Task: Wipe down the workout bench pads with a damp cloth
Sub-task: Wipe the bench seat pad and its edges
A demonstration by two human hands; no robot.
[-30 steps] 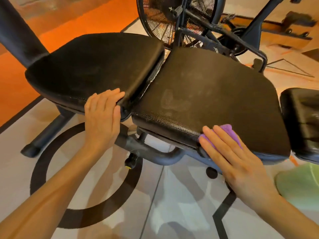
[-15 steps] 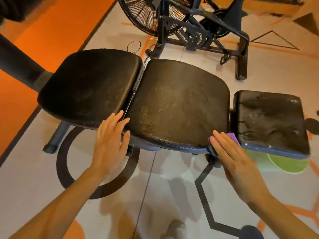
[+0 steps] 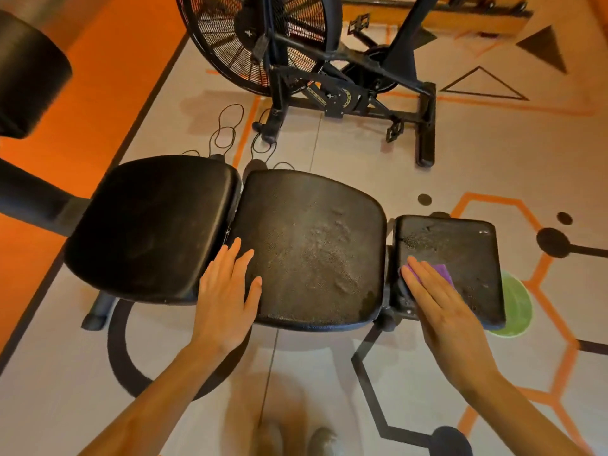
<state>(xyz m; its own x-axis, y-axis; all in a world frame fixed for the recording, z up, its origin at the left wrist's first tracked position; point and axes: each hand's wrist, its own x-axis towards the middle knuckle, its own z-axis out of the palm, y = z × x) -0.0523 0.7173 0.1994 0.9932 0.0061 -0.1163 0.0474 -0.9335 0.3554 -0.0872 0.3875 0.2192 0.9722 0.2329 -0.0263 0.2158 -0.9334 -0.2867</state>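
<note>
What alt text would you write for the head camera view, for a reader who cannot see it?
A person's right hand presses a purple cloth flat on the small end pad of a black workout bench, while the left hand rests open on the middle pad. A green bucket stands on the floor under the end pad, and a fan bike stands behind the bench.

My one head camera looked steeply down, close over the bench pads (image 3: 309, 248), facing the fan bike (image 3: 296, 60).

Right hand (image 3: 441, 304) flat on purple cloth (image 3: 442, 271) — small pad (image 3: 460, 245), left hand (image 3: 227, 297) on middle pad (image 3: 312, 245)
</note>
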